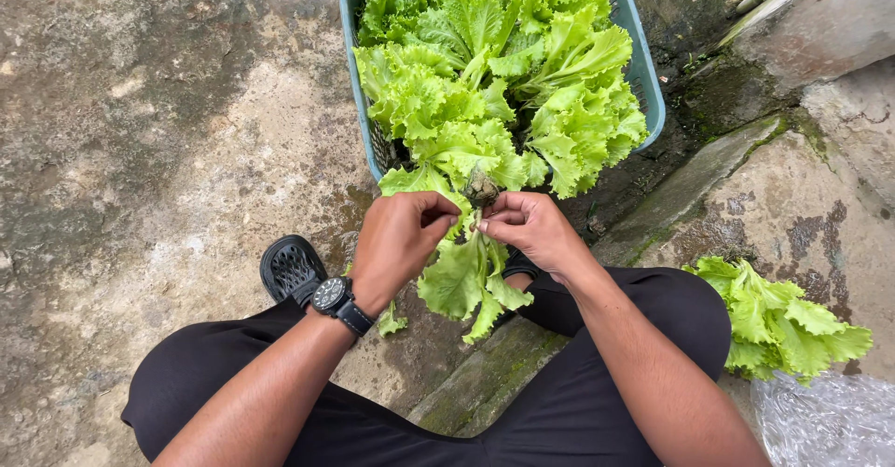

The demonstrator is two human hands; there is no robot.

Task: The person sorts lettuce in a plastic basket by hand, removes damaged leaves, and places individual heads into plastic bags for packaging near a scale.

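My left hand (399, 243), with a black wristwatch (333, 297) on its wrist, and my right hand (533, 229) both pinch one head of green lettuce (466, 276) between my knees. Its dirty root end (481, 190) points up toward the basket, and its leaves hang down below my fingers. Just beyond my hands stands a teal plastic basket (648, 85) heaped with more lettuce heads (494, 75).
Another lettuce bunch (778, 318) lies on the concrete step at my right, beside a clear plastic bag (825, 420). My black sandal (292, 268) rests on the wet, stained concrete ground (158, 141). A mossy stone ledge (709, 173) runs diagonally at right.
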